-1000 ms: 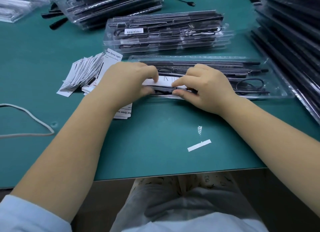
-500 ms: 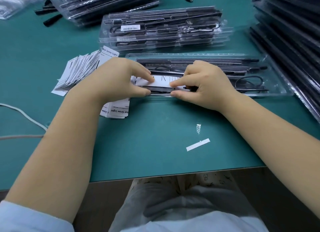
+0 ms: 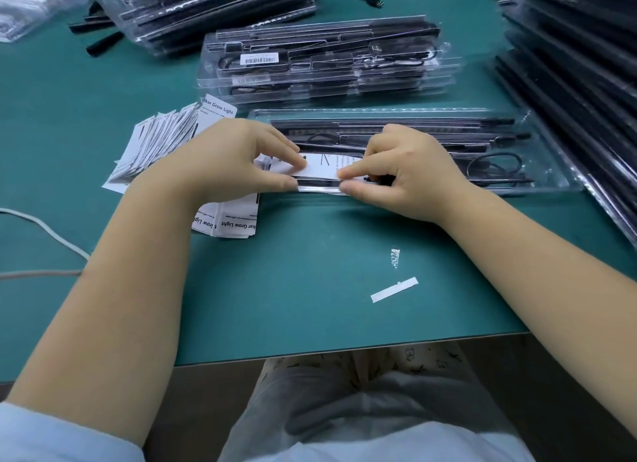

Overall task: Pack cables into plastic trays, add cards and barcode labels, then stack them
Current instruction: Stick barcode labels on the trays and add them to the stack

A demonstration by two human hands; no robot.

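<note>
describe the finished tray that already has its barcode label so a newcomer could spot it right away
Find the green table, then the short stack of clear trays beyond both hands. The labelled tray tops it, the only one showing a white barcode sticker.

A teal-green mat covers the bench [image 3: 310, 289] from the far edge of the view down to its near edge, which runs slightly uphill from left to right just above the lap. The near edge shows a thin pale lip. Below it the space under the bench is dark brown and in shadow. Light falls evenly from above, soft and cool, leaving only faint shadows on the mat and a mild sheen toward the far side. No wall, window or floor can be made out; the wide lens bends the bench's far corners.
</note>
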